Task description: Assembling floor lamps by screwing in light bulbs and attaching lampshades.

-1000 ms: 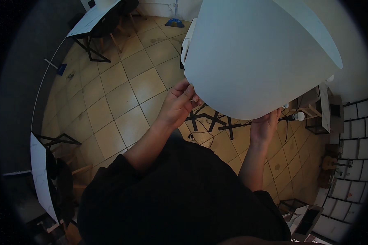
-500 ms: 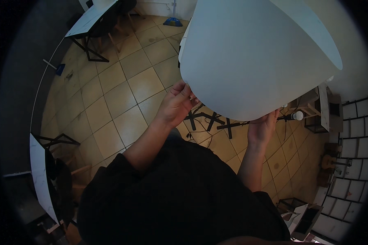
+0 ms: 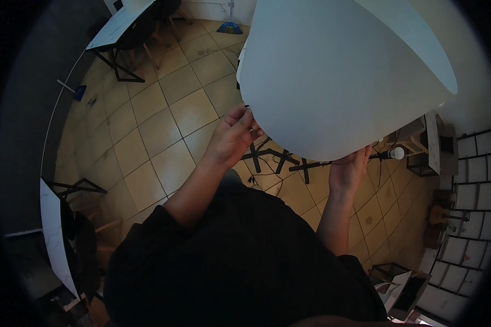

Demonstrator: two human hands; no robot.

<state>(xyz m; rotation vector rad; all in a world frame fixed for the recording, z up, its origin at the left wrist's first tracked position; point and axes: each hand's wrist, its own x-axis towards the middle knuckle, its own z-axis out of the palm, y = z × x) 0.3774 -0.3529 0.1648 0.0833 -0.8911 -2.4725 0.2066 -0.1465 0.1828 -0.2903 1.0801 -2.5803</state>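
A large, smooth white sheet (image 3: 333, 71) bulges in front of me with a rounded lower edge, filling the upper middle and right. At its left edge, my left hand (image 3: 232, 139) is closed in a pinch, thumb against fingers. A tiny dark piece (image 3: 246, 106) shows at those fingertips, too small to name. Under the sheet's lower right edge, my right hand (image 3: 350, 173) grips the rim with its fingers pressed together, the tips partly hidden by the sheet. A paler curved panel (image 3: 420, 38) shows behind the sheet's right side.
Black stand legs (image 3: 281, 159) and a cable (image 3: 267, 175) lie below the sheet. A dark rod with a white round end (image 3: 396, 153) is beyond my right hand. Marble-topped tables (image 3: 117, 30) stand at far left and near left (image 3: 54, 229). A guitar (image 3: 437, 216) rests by the right wall.
My left hand has shifted slightly left and away from the sheet's edge, and the tiny dark piece now shows at its fingertips. The right hand stays nearly in place.
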